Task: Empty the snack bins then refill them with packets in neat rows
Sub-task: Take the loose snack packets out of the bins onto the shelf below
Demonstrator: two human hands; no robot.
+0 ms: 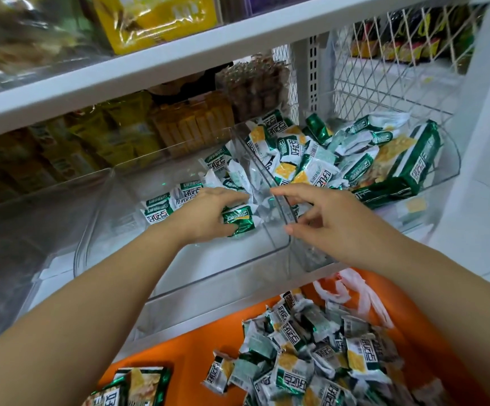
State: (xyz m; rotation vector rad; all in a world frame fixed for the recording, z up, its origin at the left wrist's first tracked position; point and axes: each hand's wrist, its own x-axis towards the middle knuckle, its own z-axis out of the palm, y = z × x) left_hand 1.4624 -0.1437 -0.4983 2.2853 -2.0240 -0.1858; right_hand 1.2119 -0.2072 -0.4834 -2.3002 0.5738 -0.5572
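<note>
A clear plastic bin [179, 276] on the white shelf holds a few green-and-white snack packets [161, 205] along its back. My left hand [208, 213] reaches into this bin and grips one green packet [239, 219]. My right hand [322, 215] hovers over the clear divider wall [279, 206] between this bin and the right bin [443, 159], fingers loosely curled and holding nothing. The right bin is heaped with loose packets [311, 159] and a large green bag [399, 168].
Below the shelf, an orange bag [196, 350] carries a pile of the same packets [311, 356] and another large bag [132, 388]. To the left stands another clear bin [32, 218]. Yellow snacks [191, 124] fill bins behind. A white wire mesh panel [384, 60] rises at the right.
</note>
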